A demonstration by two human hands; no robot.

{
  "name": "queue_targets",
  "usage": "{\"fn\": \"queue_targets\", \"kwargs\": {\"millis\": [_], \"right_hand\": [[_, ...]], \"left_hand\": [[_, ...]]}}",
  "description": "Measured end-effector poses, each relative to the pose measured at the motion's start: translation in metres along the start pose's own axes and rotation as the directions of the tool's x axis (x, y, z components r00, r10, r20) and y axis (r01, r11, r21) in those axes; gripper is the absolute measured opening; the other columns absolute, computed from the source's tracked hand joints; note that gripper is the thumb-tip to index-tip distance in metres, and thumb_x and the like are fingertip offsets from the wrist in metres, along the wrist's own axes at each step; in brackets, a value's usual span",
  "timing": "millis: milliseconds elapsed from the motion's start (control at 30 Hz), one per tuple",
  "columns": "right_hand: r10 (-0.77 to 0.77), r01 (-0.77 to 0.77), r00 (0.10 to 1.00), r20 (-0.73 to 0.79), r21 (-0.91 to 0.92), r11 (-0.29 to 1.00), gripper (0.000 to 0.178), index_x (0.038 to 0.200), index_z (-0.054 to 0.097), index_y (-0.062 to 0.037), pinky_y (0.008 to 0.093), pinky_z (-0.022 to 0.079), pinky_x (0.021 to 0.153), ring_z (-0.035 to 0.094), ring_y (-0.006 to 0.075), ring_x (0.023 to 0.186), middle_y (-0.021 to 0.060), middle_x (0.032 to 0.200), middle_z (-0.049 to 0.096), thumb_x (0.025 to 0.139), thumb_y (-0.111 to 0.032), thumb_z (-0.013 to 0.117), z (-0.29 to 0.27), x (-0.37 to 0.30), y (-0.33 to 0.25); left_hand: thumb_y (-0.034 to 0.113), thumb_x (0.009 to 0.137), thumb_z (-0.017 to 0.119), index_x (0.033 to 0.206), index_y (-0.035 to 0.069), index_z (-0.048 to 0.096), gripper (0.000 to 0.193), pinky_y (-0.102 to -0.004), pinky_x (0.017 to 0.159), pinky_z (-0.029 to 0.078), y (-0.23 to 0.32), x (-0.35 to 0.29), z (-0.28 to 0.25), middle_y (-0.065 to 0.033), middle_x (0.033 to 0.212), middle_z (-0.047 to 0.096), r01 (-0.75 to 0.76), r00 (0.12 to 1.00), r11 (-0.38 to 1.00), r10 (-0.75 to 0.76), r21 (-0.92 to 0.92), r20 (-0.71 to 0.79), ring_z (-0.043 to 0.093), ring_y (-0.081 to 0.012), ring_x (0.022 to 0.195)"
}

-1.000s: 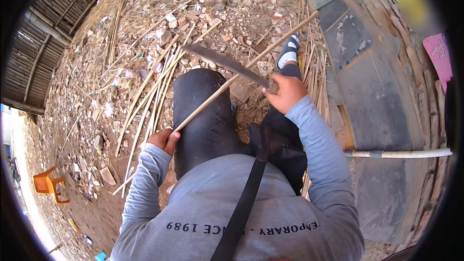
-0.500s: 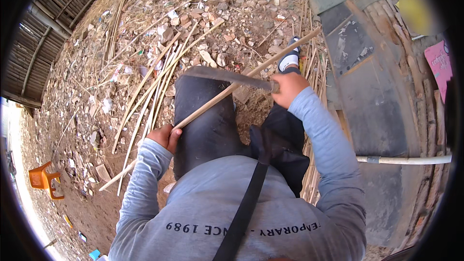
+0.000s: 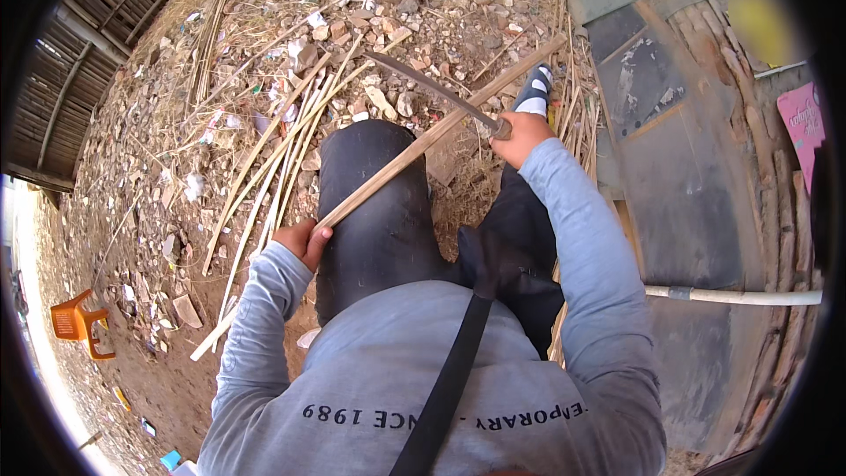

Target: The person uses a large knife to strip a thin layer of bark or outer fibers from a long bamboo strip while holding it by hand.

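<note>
Lower centre: grey shirt with black strap. Left of centre: left hand closed firmly around a split bamboo strip, slanting over the dark trouser leg toward upper right. Right of centre: right hand wrapped around the handle of a machete, crossing the strip in view; cannot tell whether touching. Beyond, upper left: loose bamboo strips on stony ground.
</note>
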State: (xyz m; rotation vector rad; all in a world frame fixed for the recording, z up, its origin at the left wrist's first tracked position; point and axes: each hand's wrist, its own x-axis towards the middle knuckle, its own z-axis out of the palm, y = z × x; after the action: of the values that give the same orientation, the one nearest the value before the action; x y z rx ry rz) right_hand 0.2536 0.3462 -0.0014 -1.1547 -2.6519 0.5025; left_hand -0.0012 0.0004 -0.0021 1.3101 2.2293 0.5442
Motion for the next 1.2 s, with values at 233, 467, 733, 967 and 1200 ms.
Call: {"fn": "queue_targets", "kwargs": {"millis": [233, 467, 733, 967, 1200], "right_hand": [[0.143, -0.137, 0.986, 0.090, -0.066, 0.988, 0.037, 0.100, 0.068, -0.0040, 0.0445, 0.052, 0.077, 0.066, 0.0374, 0.085, 0.0214, 0.087, 0.068, 0.071, -0.027, 0.071, -0.017, -0.001, 0.011], [0.022, -0.009, 0.997, 0.073, -0.175, 0.984, 0.037, 0.100, 0.068, -0.0040, 0.0430, 0.052, 0.078, 0.066, 0.0365, 0.085, 0.0203, 0.087, 0.068, 0.071, -0.026, 0.071, -0.032, -0.011, -0.021], [0.101, -0.106, 0.994, -0.046, -0.129, 0.986, 0.039, 0.100, 0.069, -0.0040, 0.0436, 0.052, 0.079, 0.067, 0.0358, 0.088, 0.0202, 0.090, 0.069, 0.070, -0.028, 0.073, -0.038, -0.001, -0.007], [0.156, -0.156, 0.988, 0.000, -0.078, 0.985, 0.045, 0.110, 0.067, -0.0041, 0.0429, 0.052, 0.083, 0.067, 0.0354, 0.091, 0.0198, 0.092, 0.070, 0.072, -0.028, 0.071, -0.030, 0.014, 0.024], [0.225, -0.207, 0.944, 0.241, -0.098, 0.973, 0.035, 0.104, 0.070, -0.0081, 0.0411, 0.051, 0.086, 0.066, 0.0342, 0.096, 0.0158, 0.099, 0.070, 0.077, -0.030, 0.066, -0.032, 0.010, -0.011]], "left_hand": [[0.047, 0.098, 0.048, 0.095, -0.001, 0.065, 0.051, -0.0455, 0.063, 0.049, -0.002, 0.011, 0.002, -0.0232, 0.069, 0.062, 0.036, 0.996, 0.999, -0.037, 0.010, 0.084, 0.063, -0.0406, 0.067], [0.048, 0.098, 0.048, 0.106, -0.001, 0.066, 0.053, -0.0424, 0.068, 0.050, -0.004, 0.001, -0.005, -0.0229, 0.076, 0.065, 0.031, 0.996, 0.993, -0.022, -0.117, 0.082, 0.066, -0.0364, 0.072], [0.050, 0.098, 0.048, 0.097, -0.003, 0.065, 0.056, -0.0414, 0.061, 0.048, -0.013, 0.006, 0.004, -0.0194, 0.067, 0.061, -0.009, 1.000, 0.990, 0.013, -0.143, 0.024, 0.061, -0.0302, 0.062], [0.050, 0.098, 0.048, 0.099, -0.004, 0.065, 0.057, -0.0395, 0.064, 0.048, -0.013, 0.013, 0.002, -0.0190, 0.069, 0.062, 0.003, 0.997, 0.987, 0.009, -0.161, 0.073, 0.061, -0.0283, 0.066], [0.050, 0.098, 0.048, 0.103, -0.005, 0.066, 0.058, -0.0356, 0.063, 0.047, -0.009, 0.014, -0.005, -0.0141, 0.068, 0.061, 0.139, 0.970, 0.970, -0.093, -0.197, 0.225, 0.057, -0.0201, 0.065]]}}
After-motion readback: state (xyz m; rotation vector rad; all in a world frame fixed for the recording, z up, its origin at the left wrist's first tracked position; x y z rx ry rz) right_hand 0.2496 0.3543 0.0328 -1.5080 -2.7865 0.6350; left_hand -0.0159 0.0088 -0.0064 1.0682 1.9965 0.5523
